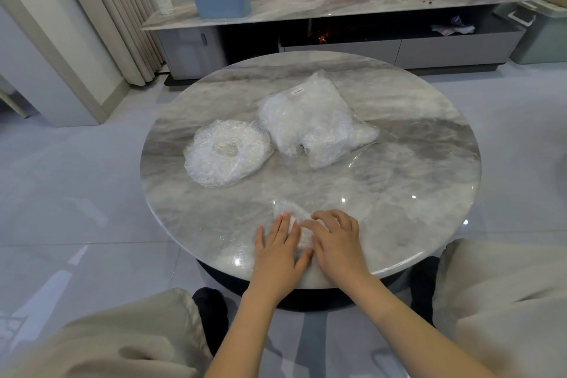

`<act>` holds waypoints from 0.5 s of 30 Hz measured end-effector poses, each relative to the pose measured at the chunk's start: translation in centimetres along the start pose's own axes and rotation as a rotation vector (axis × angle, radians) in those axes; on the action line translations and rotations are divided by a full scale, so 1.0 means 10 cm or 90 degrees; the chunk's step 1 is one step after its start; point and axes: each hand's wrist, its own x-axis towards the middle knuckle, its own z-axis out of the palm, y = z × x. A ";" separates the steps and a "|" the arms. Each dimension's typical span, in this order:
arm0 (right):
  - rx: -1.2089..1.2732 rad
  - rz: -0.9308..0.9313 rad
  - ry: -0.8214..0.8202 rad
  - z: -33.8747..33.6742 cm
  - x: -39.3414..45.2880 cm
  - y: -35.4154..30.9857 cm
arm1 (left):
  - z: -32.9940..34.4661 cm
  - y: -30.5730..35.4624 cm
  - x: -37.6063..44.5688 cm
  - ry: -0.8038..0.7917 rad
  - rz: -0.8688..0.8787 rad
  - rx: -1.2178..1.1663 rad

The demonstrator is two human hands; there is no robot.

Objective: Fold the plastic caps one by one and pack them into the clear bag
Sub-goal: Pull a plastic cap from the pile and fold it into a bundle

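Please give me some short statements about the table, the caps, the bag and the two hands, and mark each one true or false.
1. Both hands rest on a folded cap at the near edge of the round table. True: the left hand and the right hand are both on it.
2. The clear bag is empty. False: it looks well filled with packed caps.
3. A stack of unfolded caps lies to the left of the bag. True.
4. The left hand holds the bag. False: the bag lies apart, farther back on the table, and no hand touches it.
5. The bag lies on the floor. False: it lies on the table.
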 end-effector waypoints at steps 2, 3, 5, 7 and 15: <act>0.021 -0.026 -0.036 -0.01 -0.04 0.02 | -0.02 -0.03 0.00 0.004 0.005 -0.023; 0.028 -0.030 -0.059 -0.02 -0.06 0.04 | -0.02 -0.04 0.01 0.006 0.009 -0.029; 0.049 -0.029 -0.102 -0.03 -0.08 0.07 | -0.03 -0.06 0.02 0.011 0.014 -0.045; 0.066 -0.021 -0.127 -0.04 -0.08 0.09 | -0.02 -0.08 0.02 0.025 0.022 -0.074; 0.092 0.003 -0.100 -0.15 0.01 0.17 | -0.13 -0.08 0.00 0.027 0.043 -0.240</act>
